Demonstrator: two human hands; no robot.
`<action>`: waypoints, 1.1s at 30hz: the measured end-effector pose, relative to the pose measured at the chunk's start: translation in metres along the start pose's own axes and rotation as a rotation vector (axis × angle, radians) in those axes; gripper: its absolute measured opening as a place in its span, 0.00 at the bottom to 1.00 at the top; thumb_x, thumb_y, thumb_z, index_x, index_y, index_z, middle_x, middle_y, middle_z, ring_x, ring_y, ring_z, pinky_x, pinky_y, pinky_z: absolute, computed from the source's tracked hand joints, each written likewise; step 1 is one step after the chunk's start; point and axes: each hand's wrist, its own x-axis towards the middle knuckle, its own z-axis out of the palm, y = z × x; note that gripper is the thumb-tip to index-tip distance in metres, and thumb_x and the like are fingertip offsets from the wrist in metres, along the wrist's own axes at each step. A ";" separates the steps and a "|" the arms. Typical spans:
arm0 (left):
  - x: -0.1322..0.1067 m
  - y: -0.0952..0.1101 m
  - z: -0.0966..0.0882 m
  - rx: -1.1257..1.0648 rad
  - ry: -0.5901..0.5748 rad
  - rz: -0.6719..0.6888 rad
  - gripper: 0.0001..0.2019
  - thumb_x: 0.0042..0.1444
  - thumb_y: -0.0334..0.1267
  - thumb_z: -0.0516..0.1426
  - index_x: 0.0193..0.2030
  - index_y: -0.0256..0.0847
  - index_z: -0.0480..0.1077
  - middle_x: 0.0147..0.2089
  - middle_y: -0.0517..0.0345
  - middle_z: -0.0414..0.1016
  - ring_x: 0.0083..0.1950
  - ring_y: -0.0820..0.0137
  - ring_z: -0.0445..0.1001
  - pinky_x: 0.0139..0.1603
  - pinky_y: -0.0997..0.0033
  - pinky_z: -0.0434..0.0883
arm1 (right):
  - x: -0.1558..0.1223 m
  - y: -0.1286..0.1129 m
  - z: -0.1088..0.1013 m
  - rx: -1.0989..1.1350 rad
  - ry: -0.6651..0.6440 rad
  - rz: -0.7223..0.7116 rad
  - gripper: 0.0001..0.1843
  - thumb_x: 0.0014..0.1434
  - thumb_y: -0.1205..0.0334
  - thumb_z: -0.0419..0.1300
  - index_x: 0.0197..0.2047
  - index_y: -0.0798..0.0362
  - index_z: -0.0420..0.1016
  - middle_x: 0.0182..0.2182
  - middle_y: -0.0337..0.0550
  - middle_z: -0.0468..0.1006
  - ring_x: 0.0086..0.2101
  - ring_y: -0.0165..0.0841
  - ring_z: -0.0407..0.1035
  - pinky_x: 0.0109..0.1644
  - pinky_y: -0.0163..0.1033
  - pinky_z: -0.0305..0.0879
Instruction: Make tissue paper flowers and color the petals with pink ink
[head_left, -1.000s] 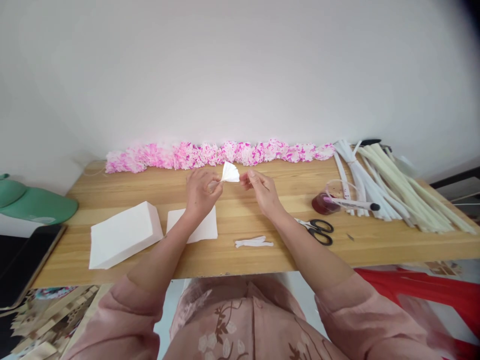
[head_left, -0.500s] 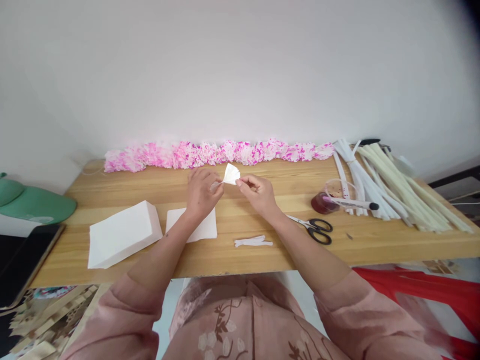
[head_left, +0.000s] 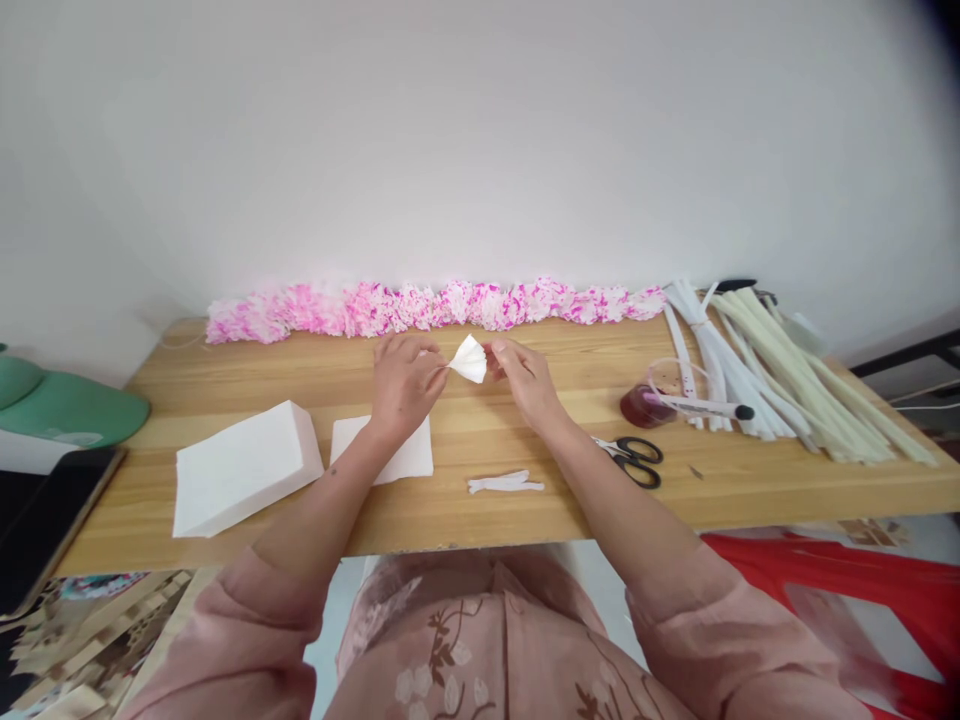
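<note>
A white pleated paper fan (head_left: pixel 469 360) is held above the middle of the table, narrow at its left end and spread out to the right. My left hand (head_left: pixel 405 380) pinches the narrow end between thumb and fingertips. Close beside the spread edge is my right hand (head_left: pixel 523 380), its fingers loosely curled and seemingly apart from the paper. Below them lie several white strips (head_left: pixel 506 482). A flat white paper sheet (head_left: pixel 409 450) lies under my left forearm, next to a thick stack of white paper (head_left: pixel 240 470).
Pink-and-white paper flowers (head_left: pixel 435 307) line the wall. To the right are scissors (head_left: pixel 637 460), a jar of dark red liquid (head_left: pixel 646 405) with a marker (head_left: pixel 709 408) across it, and bundled white (head_left: pixel 720 360) and cream strips (head_left: pixel 817 380). A green cap (head_left: pixel 71 405) and phone (head_left: pixel 56 525) sit left.
My right hand has let go of the fan's spread edge and shifted slightly right. The fan has tilted down and moved a little right, still pinched by my left hand.
</note>
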 end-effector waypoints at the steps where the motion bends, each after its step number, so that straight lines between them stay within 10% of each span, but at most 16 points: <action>1: 0.000 0.000 0.000 0.033 0.000 0.024 0.05 0.56 0.34 0.57 0.32 0.47 0.75 0.43 0.56 0.75 0.48 0.62 0.70 0.65 0.48 0.52 | 0.000 0.000 0.000 -0.010 -0.015 -0.012 0.24 0.60 0.40 0.55 0.36 0.52 0.78 0.29 0.40 0.74 0.32 0.31 0.67 0.34 0.36 0.63; 22: -0.003 0.016 0.005 0.144 -0.065 0.301 0.07 0.56 0.31 0.58 0.34 0.48 0.75 0.46 0.58 0.76 0.52 0.64 0.70 0.68 0.46 0.51 | 0.002 0.004 0.004 -0.076 0.083 0.039 0.14 0.51 0.54 0.62 0.22 0.52 0.68 0.20 0.33 0.67 0.24 0.26 0.59 0.30 0.34 0.56; 33: 0.003 0.006 0.002 -0.343 0.028 -0.196 0.01 0.53 0.33 0.59 0.33 0.41 0.73 0.38 0.56 0.75 0.43 0.65 0.73 0.48 0.64 0.68 | 0.008 0.004 -0.003 0.190 -0.011 0.153 0.17 0.48 0.49 0.66 0.38 0.51 0.79 0.31 0.38 0.76 0.32 0.29 0.66 0.33 0.34 0.62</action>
